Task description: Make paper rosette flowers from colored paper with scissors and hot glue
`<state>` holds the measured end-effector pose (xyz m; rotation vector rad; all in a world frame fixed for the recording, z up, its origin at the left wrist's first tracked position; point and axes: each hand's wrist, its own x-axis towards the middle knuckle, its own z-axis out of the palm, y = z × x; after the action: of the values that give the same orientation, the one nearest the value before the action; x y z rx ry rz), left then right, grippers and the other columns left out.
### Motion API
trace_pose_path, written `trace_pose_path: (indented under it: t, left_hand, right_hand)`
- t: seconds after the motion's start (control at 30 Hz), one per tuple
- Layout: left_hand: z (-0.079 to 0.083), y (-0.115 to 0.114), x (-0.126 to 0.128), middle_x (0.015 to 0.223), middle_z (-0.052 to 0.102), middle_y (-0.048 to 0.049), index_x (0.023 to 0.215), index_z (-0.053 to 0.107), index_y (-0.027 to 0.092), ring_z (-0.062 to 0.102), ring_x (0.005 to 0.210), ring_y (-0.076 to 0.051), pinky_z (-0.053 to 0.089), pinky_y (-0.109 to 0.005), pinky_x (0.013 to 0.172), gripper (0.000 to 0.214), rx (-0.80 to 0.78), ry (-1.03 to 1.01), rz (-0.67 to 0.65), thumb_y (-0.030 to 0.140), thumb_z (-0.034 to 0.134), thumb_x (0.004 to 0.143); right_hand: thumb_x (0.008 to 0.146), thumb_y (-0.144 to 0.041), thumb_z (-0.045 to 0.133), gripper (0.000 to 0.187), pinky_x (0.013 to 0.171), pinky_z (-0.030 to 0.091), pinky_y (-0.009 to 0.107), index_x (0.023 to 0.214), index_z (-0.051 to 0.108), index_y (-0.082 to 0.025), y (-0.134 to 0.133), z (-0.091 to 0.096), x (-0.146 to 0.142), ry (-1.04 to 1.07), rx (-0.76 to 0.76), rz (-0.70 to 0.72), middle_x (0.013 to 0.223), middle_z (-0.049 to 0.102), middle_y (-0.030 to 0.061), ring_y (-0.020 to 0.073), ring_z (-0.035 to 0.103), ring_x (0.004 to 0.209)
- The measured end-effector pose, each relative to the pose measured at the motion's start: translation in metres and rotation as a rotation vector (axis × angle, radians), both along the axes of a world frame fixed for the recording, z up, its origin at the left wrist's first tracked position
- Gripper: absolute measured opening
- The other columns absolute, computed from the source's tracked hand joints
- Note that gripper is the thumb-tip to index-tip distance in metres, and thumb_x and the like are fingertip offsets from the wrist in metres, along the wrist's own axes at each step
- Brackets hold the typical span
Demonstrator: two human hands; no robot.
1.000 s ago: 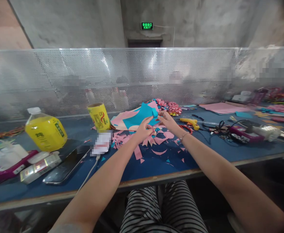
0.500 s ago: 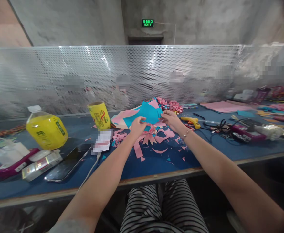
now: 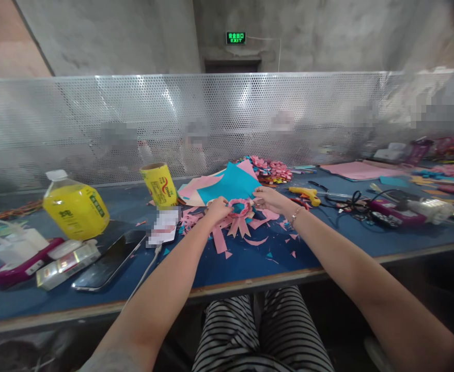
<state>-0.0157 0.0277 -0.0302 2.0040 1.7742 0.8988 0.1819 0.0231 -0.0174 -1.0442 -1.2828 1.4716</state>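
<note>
A pink pleated paper rosette (image 3: pixel 239 210) with hanging ribbon tails lies on the blue table (image 3: pixel 219 263), with a blue centre showing. My left hand (image 3: pixel 216 208) is closed and pinches its left edge. Closed in the same way, my right hand (image 3: pixel 264 198) grips the right edge. Behind them lie a blue paper sheet (image 3: pixel 230 184) and pink sheets (image 3: pixel 196 187). Pink and blue paper scraps (image 3: pixel 267 243) are scattered around the rosette.
A yellow drink bottle (image 3: pixel 75 205), a yellow tape roll (image 3: pixel 159 185), a phone (image 3: pixel 105 264) with cable and packets sit at the left. A yellow glue gun (image 3: pixel 307 193), scissors (image 3: pixel 329 196), cords and more paper flowers (image 3: pixel 271 170) lie at the right. A perforated metal screen (image 3: pixel 227 119) backs the table.
My hands let go of the blue paper and came down to the pink rosette, now held at both edges. The small blue folded piece is no longer in my fingers.
</note>
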Motion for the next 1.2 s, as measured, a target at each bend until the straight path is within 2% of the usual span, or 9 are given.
trace_pose_path:
  t: [0.07, 0.17, 0.3, 0.4, 0.5, 0.7, 0.9, 1.07, 1.2]
  left_hand:
    - [-0.002, 0.001, 0.001, 0.070, 0.059, -0.0006, 0.073, 0.050, 0.019, 0.056, 0.068, -0.017, 0.038, -0.024, 0.058, 0.026, -0.017, -0.107, 0.007, 0.022, 0.068, 0.054]
    - [-0.005, 0.002, 0.002, 0.067, 0.055, 0.0022, 0.075, 0.045, 0.019, 0.052, 0.062, -0.013, 0.036, -0.021, 0.052, 0.029, -0.046, -0.218, -0.072, 0.017, 0.066, 0.055]
    - [-0.001, -0.002, 0.005, 0.069, 0.053, 0.0023, 0.080, 0.043, 0.018, 0.052, 0.061, -0.011, 0.037, -0.020, 0.051, 0.032, -0.054, -0.342, -0.088, 0.008, 0.062, 0.056]
    - [0.006, -0.006, 0.008, 0.079, 0.053, -0.0003, 0.084, 0.042, 0.019, 0.053, 0.064, -0.011, 0.040, -0.022, 0.054, 0.035, -0.009, -0.446, -0.096, 0.003, 0.058, 0.057]
    - [0.012, -0.009, 0.012, 0.085, 0.053, -0.0021, 0.084, 0.042, 0.018, 0.054, 0.074, -0.012, 0.043, -0.023, 0.061, 0.035, 0.109, -0.525, -0.142, 0.001, 0.055, 0.056]
    - [0.016, -0.013, 0.017, 0.095, 0.053, -0.0035, 0.088, 0.044, 0.018, 0.054, 0.082, -0.011, 0.043, -0.024, 0.070, 0.028, 0.300, -0.552, -0.261, 0.007, 0.053, 0.063]
    - [0.021, -0.023, 0.021, 0.096, 0.053, -0.0029, 0.090, 0.043, 0.019, 0.052, 0.078, -0.009, 0.043, -0.021, 0.067, 0.029, 0.292, -0.584, -0.338, 0.008, 0.053, 0.065]
    - [0.021, -0.024, 0.024, 0.088, 0.052, -0.0004, 0.090, 0.044, 0.018, 0.050, 0.070, -0.007, 0.041, -0.019, 0.061, 0.032, 0.284, -0.621, -0.389, 0.008, 0.055, 0.062]
    - [0.017, -0.018, 0.025, 0.092, 0.054, -0.0028, 0.092, 0.049, 0.017, 0.051, 0.068, -0.008, 0.043, -0.021, 0.060, 0.035, 0.297, -0.611, -0.325, 0.010, 0.060, 0.060]
  right_hand:
    - [0.067, -0.020, 0.066, 0.024, 0.056, 0.049, 0.024, 0.073, 0.043, -0.021, 0.000, 0.001, 0.001, 0.045, 0.016, 0.001, 0.061, 0.055, -0.0038, 0.0113, 0.060, 0.058]
    - [0.066, -0.020, 0.068, 0.026, 0.056, 0.048, 0.024, 0.072, 0.042, -0.021, -0.001, 0.003, 0.002, 0.065, 0.036, -0.004, 0.059, 0.054, -0.0051, 0.0105, 0.059, 0.057]
    - [0.064, -0.027, 0.069, 0.031, 0.053, 0.043, 0.023, 0.071, 0.040, -0.021, -0.003, 0.004, 0.001, 0.042, 0.076, 0.023, 0.056, 0.051, -0.0066, 0.0105, 0.056, 0.054]
    - [0.062, -0.032, 0.069, 0.032, 0.054, 0.041, 0.024, 0.072, 0.041, -0.021, -0.003, 0.005, 0.000, 0.089, 0.110, -0.003, 0.056, 0.052, -0.0067, 0.0103, 0.055, 0.052]
    - [0.061, -0.037, 0.070, 0.035, 0.054, 0.041, 0.024, 0.071, 0.041, -0.021, -0.002, 0.007, -0.001, 0.166, 0.181, -0.023, 0.057, 0.049, -0.0073, 0.0095, 0.053, 0.050]
    - [0.068, -0.045, 0.063, 0.036, 0.057, 0.046, 0.025, 0.073, 0.035, -0.024, -0.006, 0.017, -0.001, 0.157, 0.355, -0.186, 0.069, 0.046, -0.0045, 0.0156, 0.061, 0.073]
    - [0.081, -0.047, 0.047, 0.027, 0.066, 0.049, 0.028, 0.078, 0.032, -0.025, -0.002, 0.020, 0.007, 0.004, 0.538, -0.451, 0.078, 0.047, -0.0007, 0.0153, 0.059, 0.080]
    - [0.079, -0.050, 0.050, 0.031, 0.058, 0.046, 0.026, 0.077, 0.031, -0.025, 0.002, 0.015, 0.005, 0.044, 0.577, -0.357, 0.072, 0.040, -0.0030, 0.0128, 0.055, 0.068]
    - [0.080, -0.046, 0.053, 0.028, 0.052, 0.040, 0.024, 0.074, 0.036, -0.024, 0.004, 0.011, 0.003, -0.021, 0.679, -0.374, 0.067, 0.035, -0.0032, 0.0111, 0.042, 0.059]
